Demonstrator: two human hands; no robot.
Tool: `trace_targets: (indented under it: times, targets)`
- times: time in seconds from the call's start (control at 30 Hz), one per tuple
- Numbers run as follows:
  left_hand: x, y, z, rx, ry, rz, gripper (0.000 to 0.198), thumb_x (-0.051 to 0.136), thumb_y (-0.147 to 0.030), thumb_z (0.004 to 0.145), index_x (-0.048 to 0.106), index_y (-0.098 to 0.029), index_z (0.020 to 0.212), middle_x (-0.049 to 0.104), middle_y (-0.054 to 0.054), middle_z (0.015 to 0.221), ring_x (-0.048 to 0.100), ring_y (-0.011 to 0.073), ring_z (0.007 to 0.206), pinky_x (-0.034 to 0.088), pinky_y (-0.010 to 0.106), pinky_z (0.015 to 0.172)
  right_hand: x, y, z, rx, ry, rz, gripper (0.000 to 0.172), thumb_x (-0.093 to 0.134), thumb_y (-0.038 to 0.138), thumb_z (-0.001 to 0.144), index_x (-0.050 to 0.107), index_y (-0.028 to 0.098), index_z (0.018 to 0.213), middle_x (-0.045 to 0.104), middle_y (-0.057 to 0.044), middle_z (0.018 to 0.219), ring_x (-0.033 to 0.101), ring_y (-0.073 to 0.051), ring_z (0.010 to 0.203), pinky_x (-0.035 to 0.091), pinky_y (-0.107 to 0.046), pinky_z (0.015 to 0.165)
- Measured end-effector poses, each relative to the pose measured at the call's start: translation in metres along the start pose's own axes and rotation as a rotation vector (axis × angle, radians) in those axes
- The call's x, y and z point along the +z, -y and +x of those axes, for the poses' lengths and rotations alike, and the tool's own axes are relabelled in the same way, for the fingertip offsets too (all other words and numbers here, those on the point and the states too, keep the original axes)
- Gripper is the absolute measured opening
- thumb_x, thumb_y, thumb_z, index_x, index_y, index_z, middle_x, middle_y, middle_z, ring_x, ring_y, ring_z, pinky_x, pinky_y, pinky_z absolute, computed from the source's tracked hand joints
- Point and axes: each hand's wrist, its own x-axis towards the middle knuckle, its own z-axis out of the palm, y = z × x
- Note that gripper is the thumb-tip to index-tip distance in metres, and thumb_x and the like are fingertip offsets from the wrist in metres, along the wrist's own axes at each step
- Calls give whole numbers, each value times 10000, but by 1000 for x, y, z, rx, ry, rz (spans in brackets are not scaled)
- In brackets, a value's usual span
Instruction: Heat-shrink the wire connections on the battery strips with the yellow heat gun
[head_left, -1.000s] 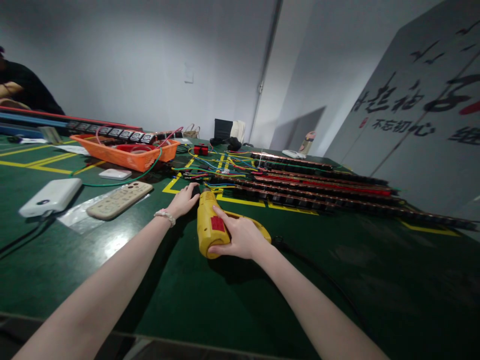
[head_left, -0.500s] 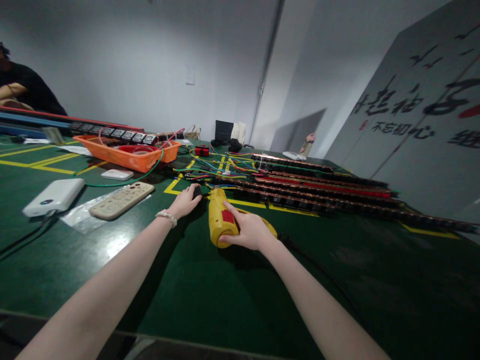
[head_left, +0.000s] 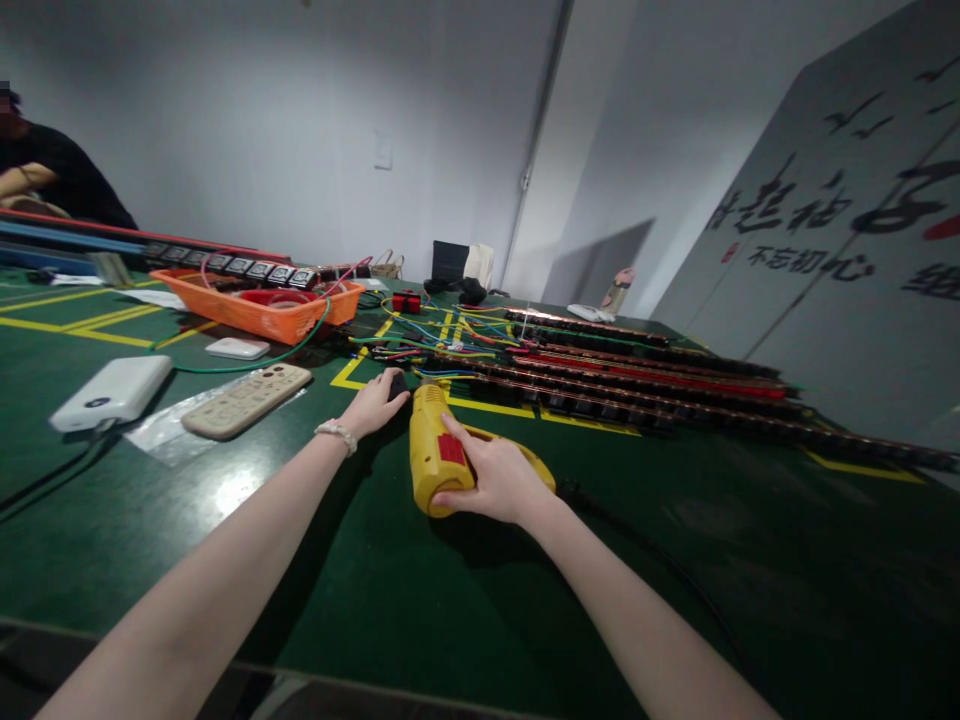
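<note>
My right hand (head_left: 499, 475) is wrapped round the body of a yellow heat gun (head_left: 431, 450) with a red label. Its nozzle points away from me, toward the near end of the wired strips, and a black cord trails off to the right. My left hand (head_left: 373, 400) is closed on a small black block (head_left: 398, 385) just left of the nozzle. What the block belongs to cannot be made out. Thin coloured wires (head_left: 450, 340) spread behind both hands, leading to long dark strips with copper edges (head_left: 592, 395).
An orange basket (head_left: 296, 322) holding parts stands at left. Nearer lie a beige remote control (head_left: 247, 400) on a clear bag, a white power bank (head_left: 112, 392) with a cable, and a flat white case (head_left: 238, 348). A person (head_left: 60, 180) sits at far left.
My right hand has drawn the heat gun slightly back toward me and left, so its nozzle is a little farther from the wires. My left hand stays almost in place at the black block.
</note>
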Motion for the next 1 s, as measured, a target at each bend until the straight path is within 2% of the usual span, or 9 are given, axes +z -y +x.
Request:
trace_targets:
  times: [0.17,0.37,0.63,0.8,1.0]
  targets:
    - [1,3,1,18,-9,-28,496,430,-407,800,368,-148,1218,525,148,1110,500,262,1053,398,413,893,-1,6,-1,-35,9,30,1018,471,734,658,91,183,1425,600,-125,1063,593,-279,868,390,-345,742]
    - [1,4,2,26,-9,-44,484,439,-380,789,374,-137,1203,524,149,1105,512,252,1017,398,411,889,1,2,0,-49,2,15,1017,450,753,654,62,216,1426,603,-113,1076,599,-292,874,405,-350,730]
    - [-2,-1,-1,-9,10,-41,494,457,-399,771,385,-149,1191,552,115,988,540,241,922,422,396,837,-1,-15,6,55,4,5,976,460,727,676,81,230,1425,595,-107,1099,585,-288,923,390,-337,742]
    - [-3,-1,0,-9,15,-50,511,460,-415,765,382,-156,1199,546,120,1029,536,242,943,423,395,830,-3,-18,5,50,-7,-24,923,433,712,710,106,226,1424,610,-102,1069,592,-289,896,385,-337,720]
    - [-1,3,2,-6,23,-47,514,468,-403,760,377,-172,1210,539,116,1078,533,245,974,421,392,840,-1,-12,1,39,-15,-34,946,429,707,718,91,178,1426,599,-123,1077,591,-280,888,379,-335,739]
